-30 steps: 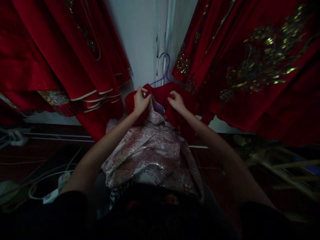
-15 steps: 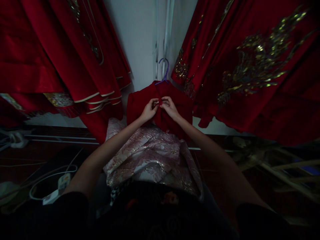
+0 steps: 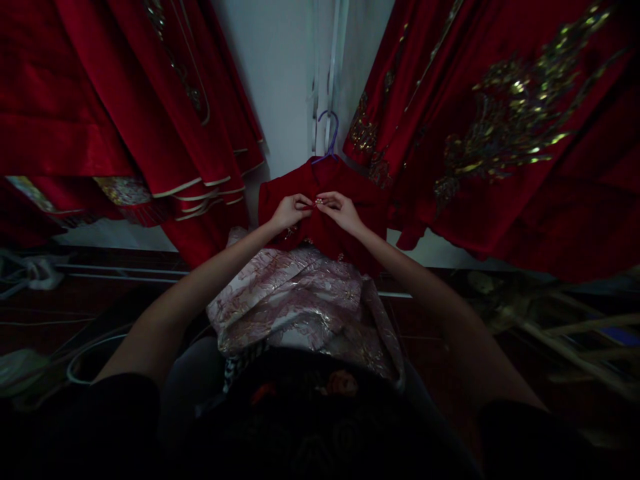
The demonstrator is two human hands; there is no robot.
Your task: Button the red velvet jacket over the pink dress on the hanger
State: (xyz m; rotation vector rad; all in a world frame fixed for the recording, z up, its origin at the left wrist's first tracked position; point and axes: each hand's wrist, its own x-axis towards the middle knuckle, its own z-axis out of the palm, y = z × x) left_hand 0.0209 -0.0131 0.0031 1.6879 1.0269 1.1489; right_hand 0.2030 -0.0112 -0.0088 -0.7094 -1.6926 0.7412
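Fingers [image 3: 303, 199] of the left hand [image 3: 291, 212] are pinched nearly together on the front edge of a red garment [image 3: 323, 233], dead center of the frame, and right beside them the right hand [image 3: 341, 211] has its thumb and fingertips closed at the same edge, by a tiny shiny bit, too small to make out. Roomwise, a strip of pale wall [image 3: 270, 73] shows top center, between red clothes [image 3: 125, 100] hanging upper left and sequined red ones [image 3: 545, 193] upper right, which crowd the garment's shoulder. Around that: a pale cable [image 3: 73, 365] lower left, shiny patterned fabric [image 3: 300, 313] below the hands, purple hanger [image 3: 333, 137] above them, dim wooden frame [image 3: 575, 331] lower right.
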